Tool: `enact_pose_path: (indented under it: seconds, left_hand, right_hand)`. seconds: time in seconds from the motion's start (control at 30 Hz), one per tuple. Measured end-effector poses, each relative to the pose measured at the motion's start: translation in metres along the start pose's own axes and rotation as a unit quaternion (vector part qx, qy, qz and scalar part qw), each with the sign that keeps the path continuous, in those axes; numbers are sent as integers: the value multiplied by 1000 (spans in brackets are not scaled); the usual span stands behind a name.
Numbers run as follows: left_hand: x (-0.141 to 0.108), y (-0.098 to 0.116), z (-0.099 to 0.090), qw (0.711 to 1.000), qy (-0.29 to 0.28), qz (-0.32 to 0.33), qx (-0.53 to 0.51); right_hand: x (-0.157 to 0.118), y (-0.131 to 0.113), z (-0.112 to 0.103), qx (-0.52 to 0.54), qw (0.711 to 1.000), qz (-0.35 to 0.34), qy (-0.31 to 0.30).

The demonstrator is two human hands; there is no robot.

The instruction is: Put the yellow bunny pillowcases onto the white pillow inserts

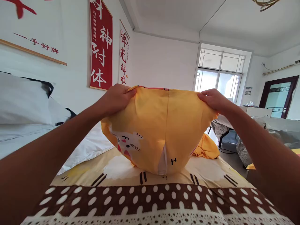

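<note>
A yellow cloth garment (150,115) with a cat print hangs stretched between my two hands, above the bed. A vertical seam runs down its middle to a slit near the bottom where white shows. My left hand (119,98) pinches its upper left corner, thumb over the cloth. At the upper right corner, my right hand (213,99) grips the edge with fingers closed. The garment's lower part hangs close to the patterned blanket (150,187); whether it touches is hard to tell. Its exact kind cannot be made out.
Another yellow cloth (206,147) lies crumpled behind the garment on the right. White pillows (25,103) and white bedding are at the left. Plastic-covered furniture (276,131) stands to the right, near a window (217,78) and a dark-framed door (277,97). Scrolls hang on the wall.
</note>
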State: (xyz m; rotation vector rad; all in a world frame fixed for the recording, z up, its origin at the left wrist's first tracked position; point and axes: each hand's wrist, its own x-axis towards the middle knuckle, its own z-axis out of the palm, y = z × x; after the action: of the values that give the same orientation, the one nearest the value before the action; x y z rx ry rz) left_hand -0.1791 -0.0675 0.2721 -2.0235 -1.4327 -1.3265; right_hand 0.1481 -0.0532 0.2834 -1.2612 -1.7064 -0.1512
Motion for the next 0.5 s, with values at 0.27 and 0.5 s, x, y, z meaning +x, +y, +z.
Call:
enact_pose_path:
  seconds: [0.27,0.5]
  left_hand:
    - [-16,49,11,910,135,290,265]
    - [-17,48,33,921,82,273,265]
  right_hand:
    - [-3,-29,12,-204,946,-148,202]
    - [-21,-30,5,-238,901,-300,205]
